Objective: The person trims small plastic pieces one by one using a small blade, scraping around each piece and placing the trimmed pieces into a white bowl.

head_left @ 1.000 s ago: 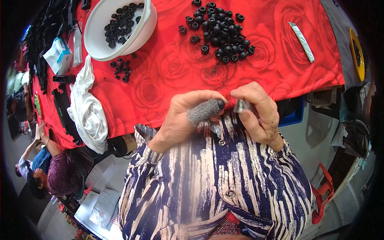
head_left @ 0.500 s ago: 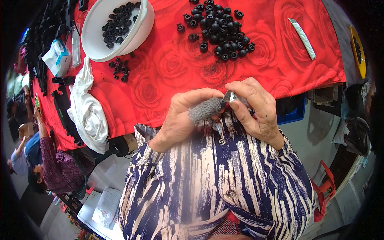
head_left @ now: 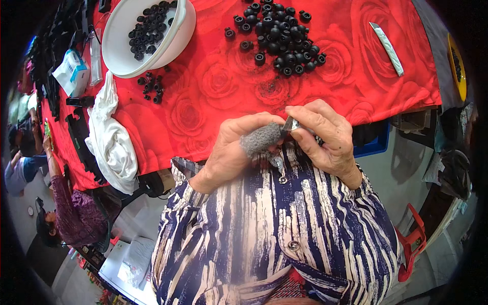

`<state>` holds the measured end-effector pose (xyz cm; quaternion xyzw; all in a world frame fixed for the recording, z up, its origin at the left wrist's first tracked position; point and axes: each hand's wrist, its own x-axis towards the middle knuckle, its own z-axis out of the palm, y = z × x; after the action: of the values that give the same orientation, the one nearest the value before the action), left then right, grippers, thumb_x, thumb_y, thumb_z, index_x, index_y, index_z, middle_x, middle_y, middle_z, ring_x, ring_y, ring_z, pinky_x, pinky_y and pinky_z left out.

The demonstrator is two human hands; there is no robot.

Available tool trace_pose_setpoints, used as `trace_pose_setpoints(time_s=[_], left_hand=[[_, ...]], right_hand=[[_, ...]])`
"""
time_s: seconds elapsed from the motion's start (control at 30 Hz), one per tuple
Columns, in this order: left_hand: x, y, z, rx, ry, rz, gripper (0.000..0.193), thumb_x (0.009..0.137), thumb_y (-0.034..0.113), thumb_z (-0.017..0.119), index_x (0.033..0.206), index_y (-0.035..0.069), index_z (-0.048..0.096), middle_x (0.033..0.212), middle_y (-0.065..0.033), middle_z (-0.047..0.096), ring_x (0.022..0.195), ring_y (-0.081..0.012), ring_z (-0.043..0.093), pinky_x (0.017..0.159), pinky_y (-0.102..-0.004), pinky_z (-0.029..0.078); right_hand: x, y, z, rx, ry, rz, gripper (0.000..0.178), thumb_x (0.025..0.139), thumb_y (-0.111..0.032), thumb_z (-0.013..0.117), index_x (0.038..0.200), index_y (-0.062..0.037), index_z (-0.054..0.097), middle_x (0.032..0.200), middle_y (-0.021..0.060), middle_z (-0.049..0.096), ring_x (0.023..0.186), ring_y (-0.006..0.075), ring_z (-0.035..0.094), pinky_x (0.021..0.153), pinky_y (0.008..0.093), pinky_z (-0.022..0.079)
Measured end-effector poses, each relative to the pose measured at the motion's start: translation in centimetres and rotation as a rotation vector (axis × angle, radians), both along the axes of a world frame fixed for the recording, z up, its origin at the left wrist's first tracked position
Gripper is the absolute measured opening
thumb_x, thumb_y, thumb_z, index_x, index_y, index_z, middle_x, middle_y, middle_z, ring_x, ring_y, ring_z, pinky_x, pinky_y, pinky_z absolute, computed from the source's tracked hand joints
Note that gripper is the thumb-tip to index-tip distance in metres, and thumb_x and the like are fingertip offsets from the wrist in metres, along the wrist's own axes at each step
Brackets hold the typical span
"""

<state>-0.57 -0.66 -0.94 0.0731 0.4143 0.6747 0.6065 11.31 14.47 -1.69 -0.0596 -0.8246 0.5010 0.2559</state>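
My left hand [head_left: 222, 150] is closed in front of my shirt, one finger wrapped in a fuzzy grey sleeve [head_left: 262, 140]. At that finger's tip it pinches a small black part [head_left: 283, 134], mostly hidden by the fingers. My right hand [head_left: 327, 140] grips a short metal blade [head_left: 290, 123] between thumb and fingers. The blade's edge rests against or very close to the black part; I cannot tell which. Beyond my hands a heap of round black knobs [head_left: 274, 35] lies on the red rose-patterned cloth [head_left: 213, 81].
A white bowl [head_left: 175, 48] holds several small black pieces, with more black pieces [head_left: 151, 89] beside it. A white cloth [head_left: 111, 142] lies to the left. A wrapped blade [head_left: 387, 50] lies at far right, near a yellow tray [head_left: 461, 81]. A person in purple [head_left: 81, 213] sits at left.
My hands stay nearly in place, both still holding their things. At the left, the person in purple has shifted slightly.
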Motion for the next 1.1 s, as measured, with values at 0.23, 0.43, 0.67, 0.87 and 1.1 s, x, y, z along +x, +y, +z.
trace_pose_setpoints(time_s=[0.23,0.43,0.67,0.87,1.1], left_hand=[[-0.1,0.2,-0.1,-0.023,0.011,0.116,0.02,0.088,0.008,0.057,0.105,-0.001,0.062,0.095,-0.0016,0.061,0.084,-0.0063,0.055,0.075,-0.0199,0.044],[-0.2,0.0,0.1,-0.01,0.051,0.061,0.02,0.088,0.008,0.058,0.105,-0.002,0.062,0.097,-0.0026,0.062,0.091,-0.0085,0.056,0.082,-0.0219,0.044],[-0.2,0.1,0.0,-0.006,-0.02,0.018,0.021,0.089,0.007,0.056,0.107,-0.003,0.06,0.1,-0.0038,0.061,0.092,-0.0092,0.056,0.083,-0.0228,0.044],[-0.1,0.3,0.2,0.01,-0.005,0.021,0.021,0.089,0.007,0.055,0.107,-0.003,0.06,0.101,-0.0044,0.061,0.092,-0.0095,0.057,0.082,-0.0231,0.044],[-0.2,0.5,0.5,-0.055,-0.09,0.104,0.02,0.089,0.008,0.056,0.106,-0.002,0.061,0.096,-0.0036,0.062,0.089,-0.0092,0.057,0.079,-0.0215,0.045]], right_hand=[[0.9,-0.2,0.4,-0.095,-0.046,-0.128,0.032,0.072,0.001,0.069,0.103,0.0034,0.061,0.081,0.0135,0.058,0.064,0.0214,0.059,0.053,0.0291,0.048],[0.0,-0.2,0.4,-0.032,-0.058,-0.096,0.03,0.073,0.001,0.068,0.101,0.0028,0.061,0.083,0.0135,0.059,0.065,0.0218,0.059,0.055,0.0288,0.048],[-0.4,-0.3,-0.1,-0.066,-0.041,-0.047,0.029,0.071,0.001,0.067,0.1,0.002,0.06,0.082,0.0131,0.059,0.062,0.0231,0.058,0.053,0.0305,0.046],[-0.2,-0.2,-0.2,-0.069,-0.046,-0.046,0.028,0.071,0.001,0.067,0.099,0.0019,0.061,0.081,0.0128,0.059,0.062,0.0225,0.058,0.052,0.0301,0.046],[-0.2,0.1,-0.1,-0.071,-0.047,0.023,0.028,0.071,-0.001,0.069,0.097,0.0016,0.061,0.079,0.0123,0.059,0.062,0.0237,0.058,0.053,0.0311,0.046]])
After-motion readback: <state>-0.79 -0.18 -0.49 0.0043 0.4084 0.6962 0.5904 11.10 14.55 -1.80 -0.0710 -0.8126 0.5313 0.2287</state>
